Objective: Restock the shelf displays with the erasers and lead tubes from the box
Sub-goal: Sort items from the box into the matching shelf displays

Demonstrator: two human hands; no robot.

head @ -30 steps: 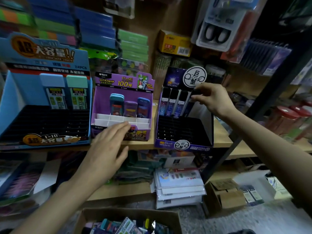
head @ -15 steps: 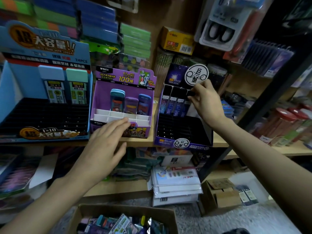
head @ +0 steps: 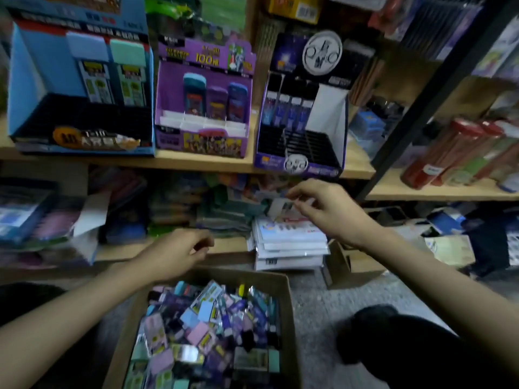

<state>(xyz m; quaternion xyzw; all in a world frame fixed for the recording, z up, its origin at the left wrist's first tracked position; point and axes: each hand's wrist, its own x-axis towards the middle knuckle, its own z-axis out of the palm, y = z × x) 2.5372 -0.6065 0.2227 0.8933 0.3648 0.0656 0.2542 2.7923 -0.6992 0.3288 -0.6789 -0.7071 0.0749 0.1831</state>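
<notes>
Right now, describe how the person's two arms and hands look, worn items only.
Both forearms are bare all the way to the frame edges: no sleeves, watch, bracelet or gloves show. The left hand and right hand are bare too, and no rings can be made out, though the picture is blurred.

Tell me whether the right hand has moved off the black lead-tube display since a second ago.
Yes. The right hand has dropped from the black display to below the shelf board.

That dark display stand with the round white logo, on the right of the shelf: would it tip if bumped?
Probably. The dark display stand looks like thin card, so likely light. Most slots are empty and its few tubes stand at the back under a tall header, so a nudge might slide or rock it.
</notes>
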